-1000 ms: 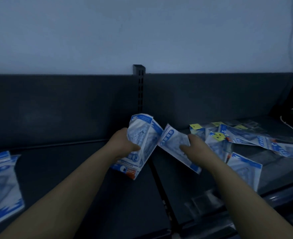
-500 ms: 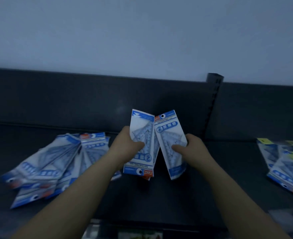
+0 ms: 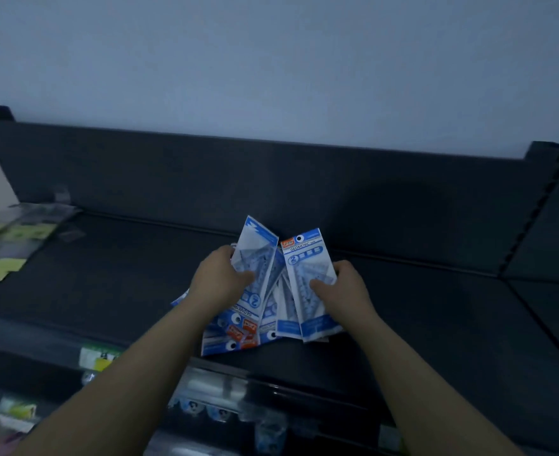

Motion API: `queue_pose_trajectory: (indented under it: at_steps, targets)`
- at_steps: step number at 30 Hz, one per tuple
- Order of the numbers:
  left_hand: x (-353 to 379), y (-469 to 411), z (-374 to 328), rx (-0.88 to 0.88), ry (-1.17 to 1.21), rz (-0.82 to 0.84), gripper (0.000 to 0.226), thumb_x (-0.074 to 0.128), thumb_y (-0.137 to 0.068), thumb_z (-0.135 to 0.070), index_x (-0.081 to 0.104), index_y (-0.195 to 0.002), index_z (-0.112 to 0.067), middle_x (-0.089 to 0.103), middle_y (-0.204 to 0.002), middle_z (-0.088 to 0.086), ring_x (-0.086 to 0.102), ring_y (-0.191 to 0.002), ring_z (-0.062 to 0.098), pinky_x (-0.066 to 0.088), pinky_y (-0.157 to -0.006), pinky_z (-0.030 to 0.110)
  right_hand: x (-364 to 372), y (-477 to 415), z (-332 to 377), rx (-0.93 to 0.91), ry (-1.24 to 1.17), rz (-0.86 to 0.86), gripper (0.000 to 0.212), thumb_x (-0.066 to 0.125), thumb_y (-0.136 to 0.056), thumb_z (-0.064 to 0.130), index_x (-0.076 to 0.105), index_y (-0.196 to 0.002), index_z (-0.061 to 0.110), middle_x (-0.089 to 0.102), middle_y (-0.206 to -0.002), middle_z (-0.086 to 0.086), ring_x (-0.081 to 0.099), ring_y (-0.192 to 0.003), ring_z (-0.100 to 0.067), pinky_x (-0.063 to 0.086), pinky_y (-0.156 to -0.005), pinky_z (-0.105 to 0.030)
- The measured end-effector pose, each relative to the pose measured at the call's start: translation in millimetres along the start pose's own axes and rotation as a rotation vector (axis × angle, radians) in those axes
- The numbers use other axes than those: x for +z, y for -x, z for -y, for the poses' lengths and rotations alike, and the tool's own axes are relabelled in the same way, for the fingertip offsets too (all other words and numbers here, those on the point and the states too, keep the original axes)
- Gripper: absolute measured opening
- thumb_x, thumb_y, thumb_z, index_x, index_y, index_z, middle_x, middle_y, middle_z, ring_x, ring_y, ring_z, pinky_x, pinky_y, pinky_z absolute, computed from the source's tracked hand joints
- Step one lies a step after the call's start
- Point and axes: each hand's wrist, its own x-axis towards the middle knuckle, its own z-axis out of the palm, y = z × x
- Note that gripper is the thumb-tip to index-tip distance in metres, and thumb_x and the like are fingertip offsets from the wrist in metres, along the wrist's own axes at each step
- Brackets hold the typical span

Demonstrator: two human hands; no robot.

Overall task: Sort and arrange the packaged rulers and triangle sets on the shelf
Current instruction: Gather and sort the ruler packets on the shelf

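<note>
Head view, dim light. Both forearms reach in from the bottom edge to the middle of a dark shelf (image 3: 107,274).

The left hand (image 3: 220,279) grips a blue-and-white triangle-set packet (image 3: 256,255). Its thumb lies across the face and its fingers curl behind the left edge. The packet stands tilted, with its printed header pointing down toward us.

The right hand (image 3: 344,291) pinches a second packet (image 3: 306,258) marked "GEOMETRIC". The thumb is on the front and the fingers wrap round the right edge. This one is header-up, with the hang hole at the top.

We note the two packets lean apart at the top and close in lower down, like a V. Beneath them a fanned pile of like packets (image 3: 238,337) lies on the shelf near its front edge. We cannot tell whether the held packets touch the pile; the overlap is too murky.

Far left on the same shelf lie clear packets with yellow cards (image 3: 11,232). A price tag (image 3: 97,357) sits on the shelf's front rail.

Behind runs a dark back panel (image 3: 172,179), with a slotted upright (image 3: 548,172) at right and a pale wall (image 3: 271,60) above.
</note>
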Motion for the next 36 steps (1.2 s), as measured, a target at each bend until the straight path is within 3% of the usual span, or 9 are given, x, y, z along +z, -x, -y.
queue_pose_trajectory:
  at_steps: [3,6,8,11,15,19,26,31,36]
  targets:
    - [-1.5,-1.8,11.9,0.001,-0.135,-0.016,0.032,0.069,-0.085,-0.031,0.055,-0.108,-0.014,0.064,-0.104,0.004,0.058,-0.087,0.02,0.043,-0.068,0.029,13.5,0.4,-0.8,-0.016,0.124,-0.012,0.022,0.058,-0.089,0.019,0.046,-0.107,0.014,0.061,-0.105,-0.002,0.057,-0.08,-0.01,0.048,-0.062,-0.025]
    - [3.3,-1.8,16.2,0.066,-0.382,-0.048,0.048,0.065,-0.087,-0.039,0.05,-0.124,-0.012,0.057,-0.12,0.009,0.054,-0.107,0.027,0.044,-0.083,0.035,16.4,1.1,-2.9,-0.051,0.415,-0.033,0.032,0.059,-0.089,0.028,0.046,-0.114,0.013,0.058,-0.114,-0.006,0.058,-0.1,-0.024,0.048,-0.088,-0.039]
    - [7.5,-1.1,15.1,0.124,-0.522,-0.088,0.053,0.06,-0.089,-0.041,0.046,-0.132,-0.013,0.051,-0.129,0.01,0.047,-0.117,0.029,0.041,-0.093,0.037,13.5,3.0,-1.6,-0.099,0.603,-0.048,0.043,0.059,-0.087,0.035,0.047,-0.122,0.013,0.052,-0.122,-0.009,0.051,-0.11,-0.027,0.042,-0.094,-0.038]
    - [15.3,1.6,3.6,0.245,-0.595,-0.117,0.049,0.052,-0.093,-0.043,0.046,-0.133,-0.016,0.051,-0.131,0.007,0.044,-0.119,0.027,0.039,-0.096,0.035,2.7,7.4,1.4,-0.155,0.653,-0.028,0.052,0.057,-0.09,0.039,0.044,-0.133,0.013,0.045,-0.132,-0.009,0.046,-0.118,-0.024,0.037,-0.099,-0.033]
    - [37.3,5.1,-22.4,0.414,-0.47,-0.072,0.044,0.05,-0.093,-0.043,0.054,-0.128,-0.018,0.058,-0.124,0.006,0.049,-0.115,0.028,0.038,-0.095,0.035,-23.7,19.0,-2.0,-0.249,0.696,-0.074,0.047,0.051,-0.095,0.034,0.046,-0.134,0.009,0.047,-0.137,-0.007,0.047,-0.12,-0.021,0.032,-0.106,-0.028]
    - [69.8,13.7,-53.0,0.56,-0.392,-0.027,0.04,0.054,-0.09,-0.042,0.061,-0.118,-0.016,0.063,-0.114,0.007,0.053,-0.11,0.028,0.04,-0.092,0.035,-62.5,34.4,-13.8,-0.268,0.798,-0.182,0.039,0.05,-0.095,0.033,0.053,-0.127,0.01,0.056,-0.128,-0.004,0.05,-0.116,-0.018,0.028,-0.105,-0.025]
    - [139.8,37.7,-124.6,0.781,-0.283,0.129,0.032,0.045,-0.097,-0.035,0.056,-0.123,-0.02,0.059,-0.118,-0.001,0.052,-0.107,0.019,0.041,-0.086,0.03,-158.5,64.8,-57.0,-0.083,0.877,-0.344,0.046,0.047,-0.096,0.035,0.045,-0.138,0.016,0.053,-0.136,0.004,0.048,-0.124,-0.011,0.02,-0.116,-0.03]
    - [195.8,63.4,-187.5,0.916,-0.217,0.229,0.028,0.042,-0.098,-0.032,0.059,-0.116,-0.018,0.06,-0.11,-0.001,0.052,-0.099,0.017,0.042,-0.08,0.028,-235.7,88.8,-85.0,0.069,0.932,-0.468,0.045,0.049,-0.094,0.032,0.047,-0.136,0.017,0.054,-0.135,0.002,0.049,-0.125,-0.014,0.02,-0.113,-0.031]
    - [254.3,89.9,-249.1,0.966,-0.189,0.325,0.025,0.042,-0.099,-0.03,0.06,-0.107,-0.015,0.06,-0.103,0.0,0.051,-0.092,0.017,0.045,-0.076,0.03,-318.2,110.7,-121.5,0.257,0.974,-0.534,0.032,0.05,-0.093,0.028,0.057,-0.122,0.015,0.063,-0.122,-0.006,0.055,-0.112,-0.026,0.032,-0.103,-0.034]
